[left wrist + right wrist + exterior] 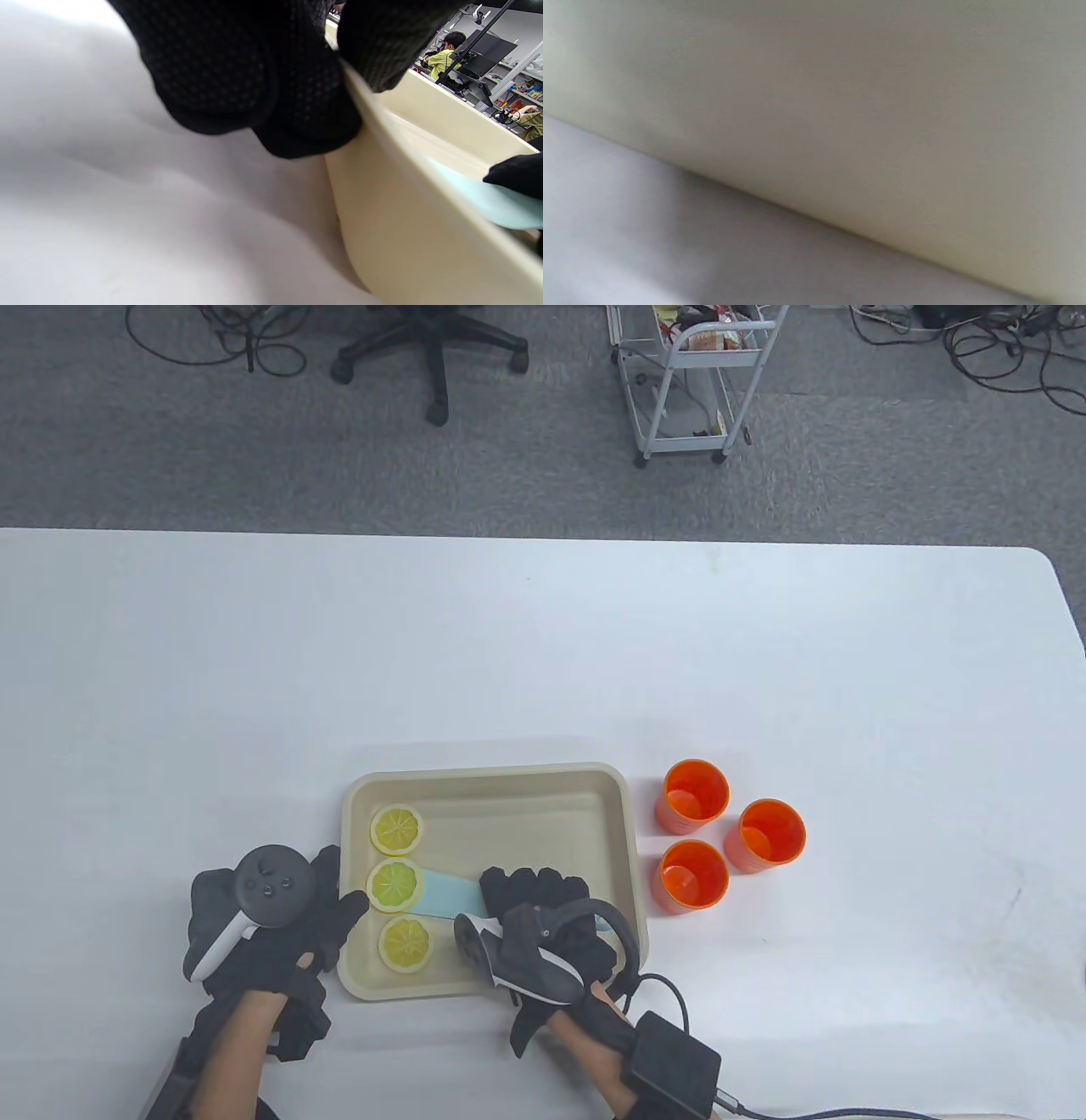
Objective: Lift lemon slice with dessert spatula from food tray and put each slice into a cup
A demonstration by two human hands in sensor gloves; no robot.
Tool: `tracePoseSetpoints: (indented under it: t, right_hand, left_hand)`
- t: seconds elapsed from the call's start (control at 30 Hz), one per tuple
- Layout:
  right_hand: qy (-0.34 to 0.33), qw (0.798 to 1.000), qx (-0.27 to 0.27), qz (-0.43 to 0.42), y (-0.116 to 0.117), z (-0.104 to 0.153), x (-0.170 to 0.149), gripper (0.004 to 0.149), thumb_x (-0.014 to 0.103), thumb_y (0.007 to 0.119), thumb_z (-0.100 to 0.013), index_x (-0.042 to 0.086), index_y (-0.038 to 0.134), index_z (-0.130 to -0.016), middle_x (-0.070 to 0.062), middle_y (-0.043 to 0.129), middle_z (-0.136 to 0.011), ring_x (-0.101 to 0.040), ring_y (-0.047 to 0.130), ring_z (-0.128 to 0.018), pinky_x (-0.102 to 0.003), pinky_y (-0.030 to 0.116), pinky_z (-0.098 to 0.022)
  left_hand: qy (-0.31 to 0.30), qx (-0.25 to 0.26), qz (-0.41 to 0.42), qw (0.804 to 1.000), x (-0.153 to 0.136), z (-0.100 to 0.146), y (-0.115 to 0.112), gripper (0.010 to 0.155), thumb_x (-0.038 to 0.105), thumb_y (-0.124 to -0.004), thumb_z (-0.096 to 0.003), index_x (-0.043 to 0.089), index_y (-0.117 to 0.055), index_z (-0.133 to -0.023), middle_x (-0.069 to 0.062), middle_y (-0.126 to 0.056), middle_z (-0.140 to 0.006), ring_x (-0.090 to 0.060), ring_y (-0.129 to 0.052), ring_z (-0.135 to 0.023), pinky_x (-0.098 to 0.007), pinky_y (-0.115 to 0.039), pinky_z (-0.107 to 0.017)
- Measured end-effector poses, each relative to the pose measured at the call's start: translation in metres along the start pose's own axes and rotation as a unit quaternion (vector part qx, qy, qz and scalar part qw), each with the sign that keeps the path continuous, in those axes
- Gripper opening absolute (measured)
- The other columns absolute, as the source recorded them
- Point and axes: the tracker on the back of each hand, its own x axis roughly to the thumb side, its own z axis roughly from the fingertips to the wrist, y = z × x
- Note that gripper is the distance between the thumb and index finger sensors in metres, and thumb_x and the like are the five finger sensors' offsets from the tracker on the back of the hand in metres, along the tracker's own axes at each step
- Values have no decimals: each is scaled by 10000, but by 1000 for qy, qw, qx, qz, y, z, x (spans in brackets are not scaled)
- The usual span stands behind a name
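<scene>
A cream food tray (509, 770) holds three lemon slices in a column along its left side: far (396, 830), middle (395, 885) and near (406, 943). My right hand (526, 891) grips a dessert spatula over the tray; its light blue blade (445, 893) points left, with the tip at the middle slice. My left hand (339, 899) pinches the tray's left rim, thumb over the edge. The left wrist view shows gloved fingers (297, 106) on the tray wall (403, 212) and the blue blade (488, 199). Three orange cups (696, 793), (768, 831), (691, 875) stand right of the tray.
The white table (543, 645) stretches far beyond the tray. A black box with a cable (674, 1065) hangs at my right wrist. An office chair (433, 347) and a wire cart (687, 381) stand on the floor past the far edge. The right wrist view shows only the blurred tray wall (861, 127).
</scene>
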Motion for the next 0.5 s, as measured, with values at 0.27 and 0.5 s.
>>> tracePoseSetpoints:
  t: [0.27,0.5]
  right_hand:
    - [8,1000,-16,-24,-2,3,-6,609,433,827,-520,266,628,-1071,-23,810,-921,-228,916,-756,-493,728,-655]
    - [47,997,-48,-41,-14,14,-27,608,434,834,-516,265,638,-1066,-22,821,-910,-226,922,-747,-492,731,-652]
  left_hand:
    - [-1,0,2,1000,0,0,0,748,446,-825,-582,38,-523,-1132,-3,-951,-763,-57,-1074,-472,-268,-966,-339]
    - [-1,2,0,1000,0,0,0,748,448,-822,-582,37,-524,-1131,0,-953,-762,-55,-1073,-472,-268,-966,-339]
